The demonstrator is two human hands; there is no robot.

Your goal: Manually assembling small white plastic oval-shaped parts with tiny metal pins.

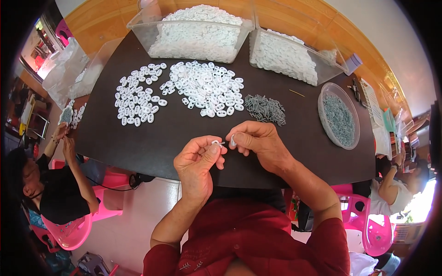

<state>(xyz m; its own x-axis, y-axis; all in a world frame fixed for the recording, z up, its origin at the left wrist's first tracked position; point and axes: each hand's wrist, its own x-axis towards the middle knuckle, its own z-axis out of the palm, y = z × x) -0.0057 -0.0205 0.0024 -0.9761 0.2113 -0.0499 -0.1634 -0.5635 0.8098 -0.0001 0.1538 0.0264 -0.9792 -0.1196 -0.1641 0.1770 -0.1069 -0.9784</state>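
Note:
Over the near part of the dark table, my two hands meet almost fingertip to fingertip. Thumb and fingers of my left hand [194, 168] pinch a small white plastic piece [215, 143], with a thin grey pin [223, 143] sticking out of it toward the right. Close beside it, my right hand [264, 145] pinches a white oval plastic piece [233, 140] between thumb and forefinger. Beyond my hands lie a big heap of white two-holed oval pieces [207, 87], a looser group of them [136, 96] to the left, and a pile of small grey pins [264, 109].
Two clear bins [142, 39] of white pieces stand along the back edge. A round clear tub [323, 122] of grey pins sits at right, near dark-handled pliers [357, 89]. A thin yellowish stick [297, 93] lies between. People work at left [55, 188] and right [391, 188].

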